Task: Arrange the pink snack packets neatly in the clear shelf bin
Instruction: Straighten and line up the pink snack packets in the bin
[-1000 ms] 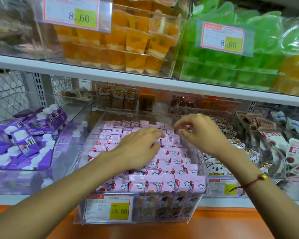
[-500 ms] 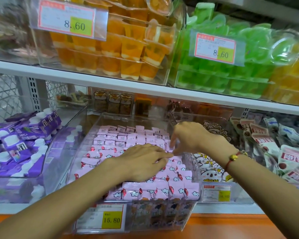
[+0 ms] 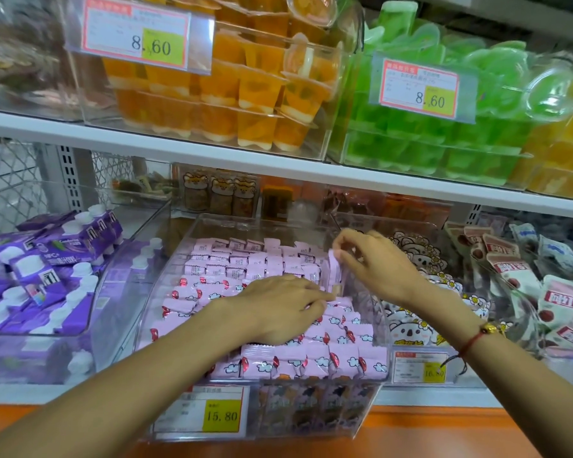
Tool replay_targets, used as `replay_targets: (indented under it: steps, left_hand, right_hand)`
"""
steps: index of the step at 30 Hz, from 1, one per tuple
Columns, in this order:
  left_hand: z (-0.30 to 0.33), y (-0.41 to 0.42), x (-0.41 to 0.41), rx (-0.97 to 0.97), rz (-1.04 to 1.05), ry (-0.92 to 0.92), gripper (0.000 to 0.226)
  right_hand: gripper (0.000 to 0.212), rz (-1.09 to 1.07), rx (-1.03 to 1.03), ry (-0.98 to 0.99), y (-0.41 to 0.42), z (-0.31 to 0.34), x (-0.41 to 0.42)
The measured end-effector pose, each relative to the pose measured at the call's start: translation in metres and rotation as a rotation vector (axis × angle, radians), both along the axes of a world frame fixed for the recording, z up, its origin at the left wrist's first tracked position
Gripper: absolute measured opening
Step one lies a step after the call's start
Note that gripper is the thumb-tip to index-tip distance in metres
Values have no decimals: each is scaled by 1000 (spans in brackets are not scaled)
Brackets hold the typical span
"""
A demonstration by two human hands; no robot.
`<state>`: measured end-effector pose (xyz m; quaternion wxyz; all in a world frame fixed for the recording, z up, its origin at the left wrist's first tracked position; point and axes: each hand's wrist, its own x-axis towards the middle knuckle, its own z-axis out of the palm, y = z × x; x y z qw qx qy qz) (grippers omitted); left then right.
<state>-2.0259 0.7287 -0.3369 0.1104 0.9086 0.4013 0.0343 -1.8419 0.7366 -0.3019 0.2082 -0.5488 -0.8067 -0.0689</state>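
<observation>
On the lower shelf, at the middle of the head view: clear shelf bin (image 3: 192, 252) sitting pulled forward, carrying a yellow 15.80 price tag (image 3: 200, 412) on its front wall. Pink snack packets (image 3: 245, 262) lying inside in rows, plain backs up toward the rear, cloud-printed faces up toward the front. Left hand (image 3: 278, 307) resting palm down on the packets near the bin's middle, fingers fairly straight and together, gripping nothing. Right hand (image 3: 374, 262) hovering at the bin's right rear, thumb and fingers pinching one upright packet (image 3: 334, 271) standing on edge against the right wall. Red cord bracelet (image 3: 473, 340) circling the right wrist. Purple capped cartons (image 3: 43, 269) filling the bin to the left; koala-printed packs (image 3: 407, 328) filling the bin to the right. Orange jelly cups (image 3: 245, 94) and green jelly cups (image 3: 427, 137) sitting in bins on the shelf above.
</observation>
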Motion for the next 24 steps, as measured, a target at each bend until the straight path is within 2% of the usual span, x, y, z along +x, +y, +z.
replay_targets:
  steps: [2, 5, 8, 10, 12, 14, 15, 17, 19, 21, 23, 24]
  left_hand:
    - [-1, 1, -1, -2, -1, -12, 46]
    - [-2, 0, -2, -58, 10, -83, 45]
    - [-1, -1, -3, -182, 94, -352, 41]
    - [6, -1, -4, -217, 194, -602, 48]
    - [15, -3, -8, -228, 234, -813, 74]
    - [24, -7, -12, -207, 184, -899, 87]
    - [27, -9, -14, -193, 147, -905, 81]
    - [30, -10, -21, -169, 109, -927, 47]
    - [32, -9, -26, -269, 182, -1034, 22]
    - [35, -7, -29, -608, 352, -1208, 17]
    - [36, -7, -30, -905, 484, -1316, 21]
    - [36, -6, -30, -958, 523, -1331, 24]
  right_hand:
    - [12, 2, 161, 78, -5, -3, -3]
    - [8, -28, 422, 422, -15, -2, -10]
    - [7, -61, 560, 724, -25, 4, -16]
    - [8, -92, 526, 866, -28, 7, -18]
    - [10, -151, 417, 972, -30, 8, -19]
    - [11, -186, 234, 1133, -30, 8, -20]
    - [12, -181, 125, 1231, -29, 7, -22]
    - [15, -149, -82, 1400, -30, 8, -24]
    - [18, -119, -258, 1461, -33, 10, -24]
    - [25, -92, -360, 1424, -37, 9, -24]
    - [29, -120, -277, 1235, -39, 8, -23]
    - [29, -132, -148, 1082, -41, 7, -22]
